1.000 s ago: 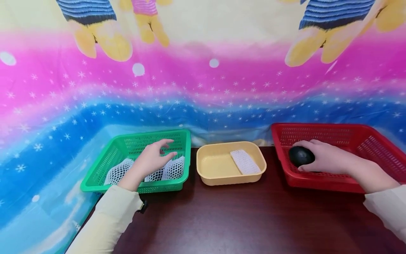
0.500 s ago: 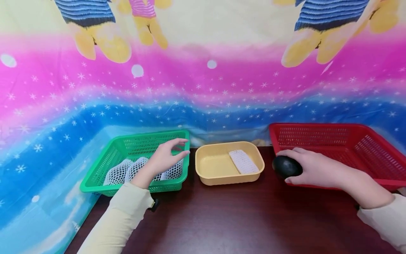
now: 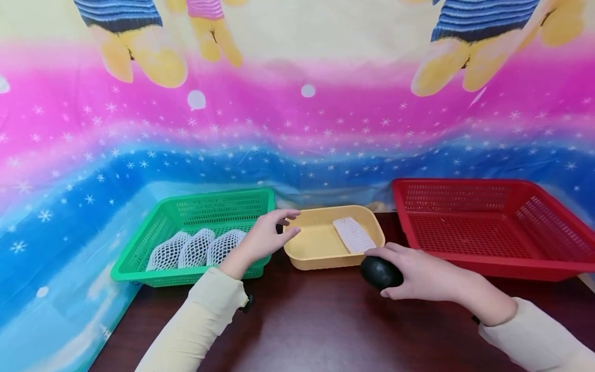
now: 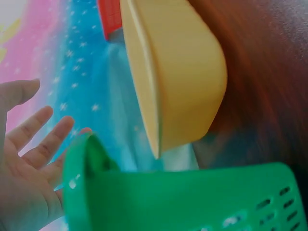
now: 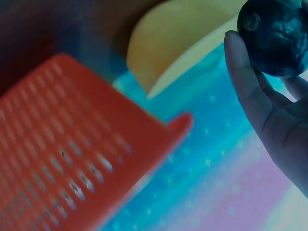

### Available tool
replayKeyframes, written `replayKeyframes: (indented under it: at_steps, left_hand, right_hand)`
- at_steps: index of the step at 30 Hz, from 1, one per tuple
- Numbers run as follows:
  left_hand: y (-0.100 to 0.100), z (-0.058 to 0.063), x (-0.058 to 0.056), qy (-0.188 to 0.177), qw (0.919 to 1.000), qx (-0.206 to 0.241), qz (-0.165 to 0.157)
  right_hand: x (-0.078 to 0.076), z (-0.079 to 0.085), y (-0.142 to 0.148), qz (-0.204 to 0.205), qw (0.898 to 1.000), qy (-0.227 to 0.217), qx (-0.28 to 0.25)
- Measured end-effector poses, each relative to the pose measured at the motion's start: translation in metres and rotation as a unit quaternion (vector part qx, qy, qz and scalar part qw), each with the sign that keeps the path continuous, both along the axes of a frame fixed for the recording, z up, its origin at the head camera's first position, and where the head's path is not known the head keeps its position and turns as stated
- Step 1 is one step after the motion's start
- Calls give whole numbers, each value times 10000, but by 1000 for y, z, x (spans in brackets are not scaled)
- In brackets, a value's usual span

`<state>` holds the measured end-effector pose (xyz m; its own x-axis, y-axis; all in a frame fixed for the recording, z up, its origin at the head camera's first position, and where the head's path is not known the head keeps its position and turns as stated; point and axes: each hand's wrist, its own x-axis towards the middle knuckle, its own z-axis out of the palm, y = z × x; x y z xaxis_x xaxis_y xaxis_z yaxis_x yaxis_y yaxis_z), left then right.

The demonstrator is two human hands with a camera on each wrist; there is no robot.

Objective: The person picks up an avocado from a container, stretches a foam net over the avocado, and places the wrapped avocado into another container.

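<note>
My right hand (image 3: 425,271) grips a smooth, dark avocado (image 3: 381,273) over the table, in front of the yellow tray's right corner. The right wrist view shows the stem scar on the avocado (image 5: 274,38), with the fingers around it. Inside the yellow tray (image 3: 316,240) lies a flat white foam net sleeve (image 3: 354,235). My left hand (image 3: 265,237) hovers between the green basket (image 3: 186,280) and that tray, thumb and fingers apart and holding nothing. Three net-covered pieces (image 3: 197,249) lie in the green basket, the rightmost partly behind the left hand.
At the right stands a red perforated basket (image 3: 465,227) with nothing seen in it. Dark brown tabletop (image 3: 321,320) runs along the front. A printed cloth (image 3: 307,129) hangs behind the containers.
My right hand has carried the avocado out of the red basket, leftward to the yellow tray's front. The left hand has moved right, from over the green basket to the tray's left end.
</note>
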<state>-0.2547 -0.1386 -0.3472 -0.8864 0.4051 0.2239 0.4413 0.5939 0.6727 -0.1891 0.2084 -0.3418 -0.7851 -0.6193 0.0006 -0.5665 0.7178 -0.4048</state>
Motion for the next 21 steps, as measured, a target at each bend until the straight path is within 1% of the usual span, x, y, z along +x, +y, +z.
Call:
replayKeyframes:
  at_steps: [4, 6, 12, 16, 21]
  left_hand:
    - [8, -7, -1, 80, 9999, -7, -83]
    - [13, -8, -2, 32, 9999, 2, -160]
    - [32, -11, -8, 6, 9995, -131, -273]
    - [46, -15, -12, -76, 9991, -86, -417]
    - [66, -23, -16, -240, 9981, -111, -563]
  right_hand:
    - [0, -15, -8, 223, 9996, -179, -4]
    - [0, -20, -12, 342, 9989, -308, 4]
    - [0, -30, -23, 529, 9962, -686, 5]
    - [0, -35, -32, 689, 9949, -741, -29]
    - [1, -44, -42, 945, 9933, -664, -78]
